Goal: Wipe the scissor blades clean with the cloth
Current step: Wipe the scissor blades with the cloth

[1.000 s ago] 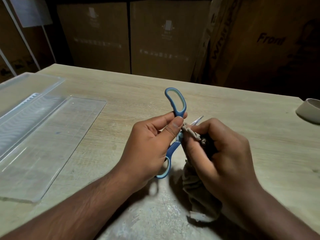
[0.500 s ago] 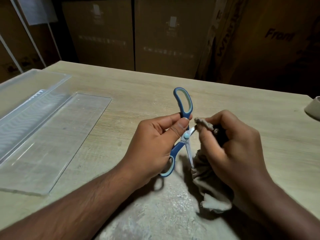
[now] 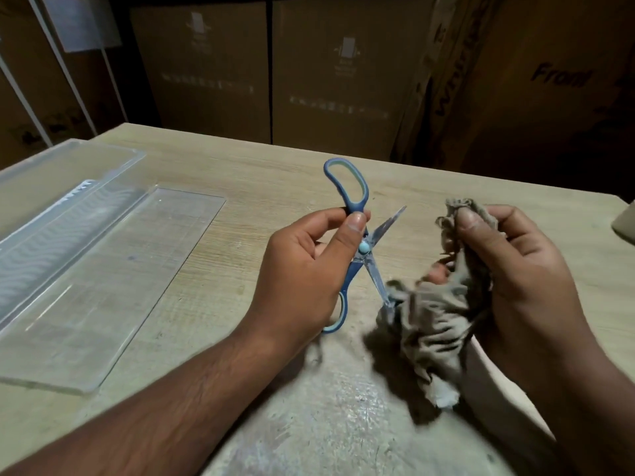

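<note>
The scissors stood splayed open above the wooden table, the left hand pinching them near the pivot; just right of them the right hand clutched the crumpled cloth; a careless swipe risked a nicked finger.

Dim warm light, background boxes nearly black, desk brightest near the camera (glare patch), cloth motion-blurred, dark shadows under the forearms, wide-angle bending at the edges.
</note>
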The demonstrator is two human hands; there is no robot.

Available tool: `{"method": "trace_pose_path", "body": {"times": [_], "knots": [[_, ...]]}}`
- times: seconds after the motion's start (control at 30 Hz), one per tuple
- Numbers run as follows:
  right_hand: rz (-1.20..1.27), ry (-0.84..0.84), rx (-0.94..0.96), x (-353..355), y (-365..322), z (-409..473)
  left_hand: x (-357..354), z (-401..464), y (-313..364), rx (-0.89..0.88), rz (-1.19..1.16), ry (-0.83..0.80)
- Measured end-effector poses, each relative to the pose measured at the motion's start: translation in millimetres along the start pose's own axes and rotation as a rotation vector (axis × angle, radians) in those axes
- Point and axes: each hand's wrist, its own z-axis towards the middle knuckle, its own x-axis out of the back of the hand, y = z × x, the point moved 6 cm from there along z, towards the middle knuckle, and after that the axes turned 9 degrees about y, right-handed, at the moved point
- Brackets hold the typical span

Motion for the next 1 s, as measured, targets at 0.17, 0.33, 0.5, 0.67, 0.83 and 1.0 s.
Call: {"method": "trace_pose_path", "body": {"times": [0.17,0.33,0.5,0.67,0.83,1.0], "knots": [[-0.547,0.058,0.669,4,-16,-13,-3,-3,-1,-0.024,0.035,-0.041],[-0.752,-0.122,0.831,-19,-6,-29,-11,-9,1,-0.030,0.039,-0.139],[-0.789,-0.048,0.824,-10,-5,-22,-14,-17,2,-0.075,0.137,-0.246],[-0.765,-0.149,0.811,-18,1,-29,-12,-14,-2,-0.097,0.185,-0.210],[-0.743,-0.120,0.676,-14,6,-19,-9,-11,-6,-0.114,0.217,-0.201],[-0.727,-0.155,0.632,-23,10,-28,-12,-10,-7,-0.109,0.227,-0.193]]}}
